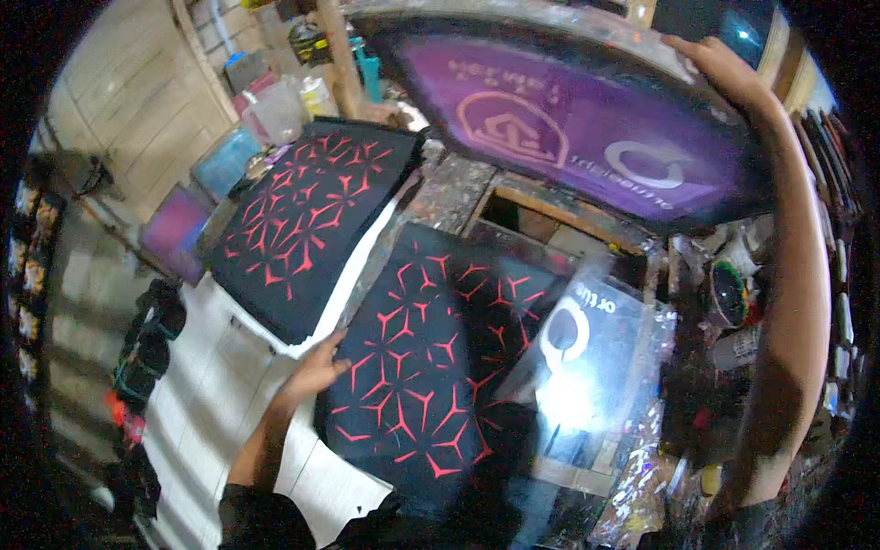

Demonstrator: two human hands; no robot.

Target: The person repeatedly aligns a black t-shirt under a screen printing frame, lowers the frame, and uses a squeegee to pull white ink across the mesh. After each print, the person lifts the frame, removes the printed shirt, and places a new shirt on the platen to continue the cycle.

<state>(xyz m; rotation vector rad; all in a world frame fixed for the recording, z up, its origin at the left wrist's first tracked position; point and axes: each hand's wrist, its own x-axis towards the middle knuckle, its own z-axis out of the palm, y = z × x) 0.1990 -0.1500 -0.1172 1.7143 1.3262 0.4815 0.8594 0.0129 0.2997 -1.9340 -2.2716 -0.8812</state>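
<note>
My left hand (319, 365) pinches the left edge of a black sheet (431, 357) printed with a red geometric pattern. Its right part overlaps a glossy board (600, 344) carrying a white ring logo and strong glare. My right hand (697, 60) is closed on the top bar of a screen-printing frame (596, 137) with purple mesh and pale logos, tilted up at the back. A second black sheet (302, 220) with the same red pattern lies at upper left on white paper (197, 376).
Stained bottles and containers (312, 96) crowd the back left beside a wooden post (337, 50). A small purple panel (174, 234) leans at the left. A dark cluttered area with a round container (729, 291) sits at right. A pale door (137, 110) stands behind.
</note>
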